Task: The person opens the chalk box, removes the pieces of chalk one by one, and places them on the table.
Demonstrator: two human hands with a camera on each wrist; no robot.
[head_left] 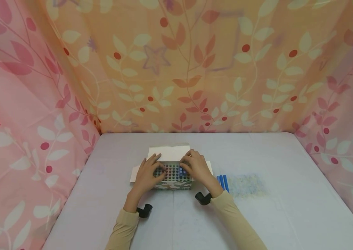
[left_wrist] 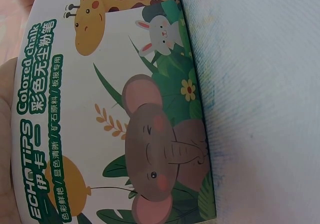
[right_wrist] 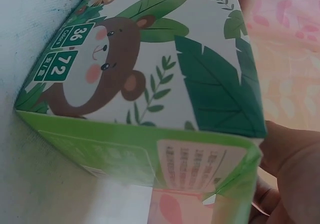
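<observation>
An opened colored chalk box (head_left: 172, 185) stands on the table, its lid flap (head_left: 171, 152) folded back. Rows of chalk (head_left: 171, 171) show their ends inside, with blue chalk (head_left: 181, 171) at the right. My left hand (head_left: 146, 173) rests at the box's left end, fingers spread, index finger and thumb reaching over the chalk. At the right end, my right hand (head_left: 196, 166) has bent fingers close over the blue chalk; I cannot tell whether it holds a piece. Animal drawings cover the box front (left_wrist: 150, 134), and its green side (right_wrist: 115, 149) shows in the right wrist view.
Several blue chalk sticks (head_left: 225, 183) lie on the table right of the box, beside the right wrist. Farther right is a smudged patch of chalk dust (head_left: 248, 185). Patterned curtains (head_left: 176, 69) enclose the table (head_left: 101, 208) at the back and sides.
</observation>
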